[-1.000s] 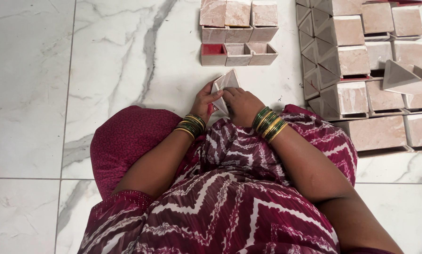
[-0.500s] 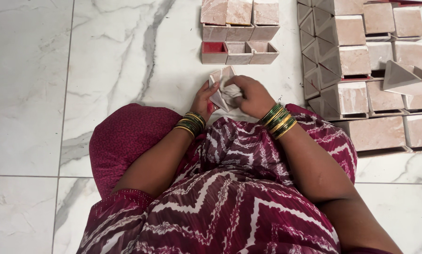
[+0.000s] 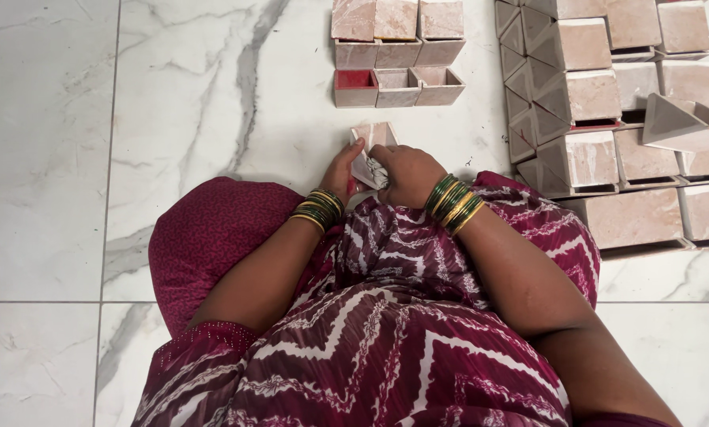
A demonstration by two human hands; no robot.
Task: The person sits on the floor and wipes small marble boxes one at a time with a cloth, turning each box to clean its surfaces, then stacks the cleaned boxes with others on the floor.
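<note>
Left hand: your left hand (image 3: 341, 170) is curled round the left edge of a small cardboard box (image 3: 370, 150), its grip clamped on it
Right hand: your right hand (image 3: 406, 175) holds the same box from the right, fingers folded over its lower part — that grip is closed on it too
Box: pale pinkish card with a marbled face, only partly formed, held just above your lap and just over the floor (image 3: 212, 95), tilted toward you
Bangles: green and gold bangles (image 3: 452, 204) sit on both wrists
Row ahead: a short row of finished boxes (image 3: 396, 54) lies on the white marble floor just beyond your hands; the front ones are open, one with a red inside
Stack to the right: a larger stack of boxes (image 3: 599, 95) of the same pale card lies well apart from your hands — some closed, some on their sides
Clothing: your maroon patterned dress (image 3: 386, 332) fills the lower view
</note>
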